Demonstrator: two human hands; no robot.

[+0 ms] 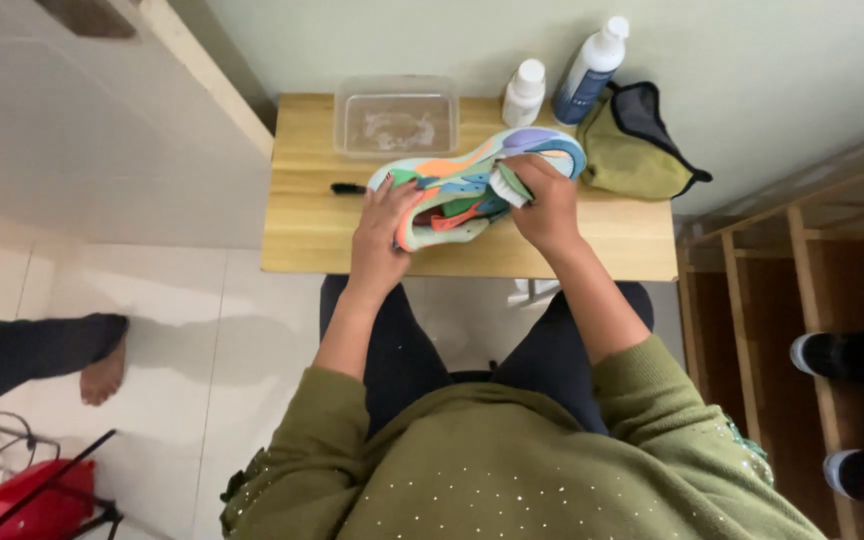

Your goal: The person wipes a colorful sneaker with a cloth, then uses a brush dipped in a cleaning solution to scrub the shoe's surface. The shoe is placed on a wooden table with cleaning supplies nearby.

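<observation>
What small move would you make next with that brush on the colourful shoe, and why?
Probably dip the brush into the clear tub behind the shoe. The right hand presses the brush on the shoe's side while the left hand steadies it, and the tub seems to hold soapy water, within easy reach on the table.

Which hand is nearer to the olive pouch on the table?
Right. The right hand works a brush on the shoe's end beside the olive pouch; the left hand grips the shoe's far end.
</observation>
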